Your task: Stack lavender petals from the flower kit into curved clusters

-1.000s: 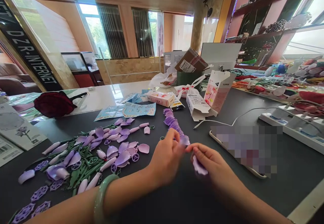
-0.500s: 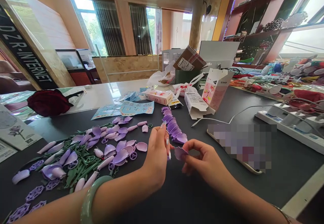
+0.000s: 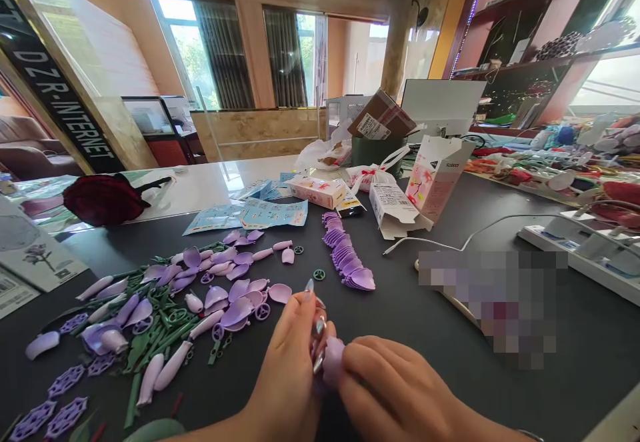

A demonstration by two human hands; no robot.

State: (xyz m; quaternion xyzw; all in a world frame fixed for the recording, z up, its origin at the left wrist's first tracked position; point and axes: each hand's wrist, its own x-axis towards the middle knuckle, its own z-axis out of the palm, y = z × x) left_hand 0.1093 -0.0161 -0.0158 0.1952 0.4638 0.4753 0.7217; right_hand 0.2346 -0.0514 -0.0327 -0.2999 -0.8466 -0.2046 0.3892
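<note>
Both my hands meet low at the front of the dark table (image 3: 425,309). My left hand (image 3: 290,369) and my right hand (image 3: 395,389) pinch a small purple petal piece (image 3: 333,362) between their fingertips. A row of overlapping purple petals (image 3: 347,255) lies just beyond them. To the left spreads a heap of loose purple petals (image 3: 235,295), green stems (image 3: 160,335) and purple lattice pieces (image 3: 65,419). A small green ring (image 3: 319,274) lies near the petal row.
Opened cartons (image 3: 400,205) and printed leaflets (image 3: 250,215) lie at the back. A white cable (image 3: 480,229) runs to a power strip (image 3: 580,242) at the right. A blurred flat thing (image 3: 490,295) lies right of my hands. A dark red rose (image 3: 103,199) rests at the left.
Both hands have drawn back from the petal row toward me and lower in view, closing together on a purple piece. The view has tilted slightly.
</note>
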